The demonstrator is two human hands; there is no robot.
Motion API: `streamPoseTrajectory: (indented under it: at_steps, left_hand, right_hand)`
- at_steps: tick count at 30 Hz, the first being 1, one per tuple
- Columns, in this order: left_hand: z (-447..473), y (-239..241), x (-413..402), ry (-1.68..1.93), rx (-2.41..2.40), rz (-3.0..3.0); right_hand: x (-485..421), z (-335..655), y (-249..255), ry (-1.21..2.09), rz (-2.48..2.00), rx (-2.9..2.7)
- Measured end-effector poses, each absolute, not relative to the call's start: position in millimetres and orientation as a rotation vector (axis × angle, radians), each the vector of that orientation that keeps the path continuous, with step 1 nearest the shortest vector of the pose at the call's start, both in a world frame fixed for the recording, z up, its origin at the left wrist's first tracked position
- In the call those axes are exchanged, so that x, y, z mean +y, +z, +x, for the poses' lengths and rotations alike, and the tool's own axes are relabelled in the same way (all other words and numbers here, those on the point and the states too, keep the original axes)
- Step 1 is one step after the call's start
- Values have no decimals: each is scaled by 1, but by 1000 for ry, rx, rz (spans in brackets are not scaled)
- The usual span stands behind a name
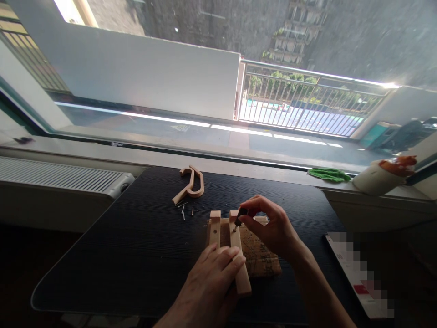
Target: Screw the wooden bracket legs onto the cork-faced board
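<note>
My right hand (269,225) pinches a small dark-handled screwdriver (241,215) between thumb and fingers. Its tip meets a spot near the upper end of a light wooden bar (243,278), where a screw or hole sits. Across the wood lies my left hand (216,273), fingers closed over that bar and holding it down. A second wooden piece (215,234) with a round hole stands alongside, its lower part hidden by my left hand. Both pieces rest on a flat brown block (261,250) with dark markings, wrapped in something shiny.
Curved wooden pieces (197,189) lie toward the table's far side, with several loose screws (183,212) near them. The black table (119,255) stands against a windowsill holding a green cloth (328,175) and a pale container (377,177). A radiator (68,177) is at left.
</note>
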State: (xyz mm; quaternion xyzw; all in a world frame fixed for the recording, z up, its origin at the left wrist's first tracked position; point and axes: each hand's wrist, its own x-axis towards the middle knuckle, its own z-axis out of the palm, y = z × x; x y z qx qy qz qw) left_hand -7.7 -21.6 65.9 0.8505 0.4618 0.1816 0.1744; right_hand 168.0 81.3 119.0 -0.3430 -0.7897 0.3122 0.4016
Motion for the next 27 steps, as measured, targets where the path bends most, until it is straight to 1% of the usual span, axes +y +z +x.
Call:
streamPoseTrajectory:
  at_steps: [7, 10, 13, 19, 27]
  left_hand:
    - [-7, 65, -22, 505, 1312, 2393]
    - [-6, 68, -21, 512, 1320, 2381]
    - [-6, 70, -22, 527, 1312, 2387]
    - [-8, 68, -24, 521, 1303, 2413]
    - [-6, 69, -21, 513, 1317, 2407]
  right_hand:
    - [76, 166, 123, 782, -978, -1997]
    - [77, 168, 128, 761, -879, -2069]
    - [79, 170, 130, 824, -788, -2125]
    - [81, 173, 130, 918, -824, -2121]
    - [78, 167, 119, 728, -875, -2005]
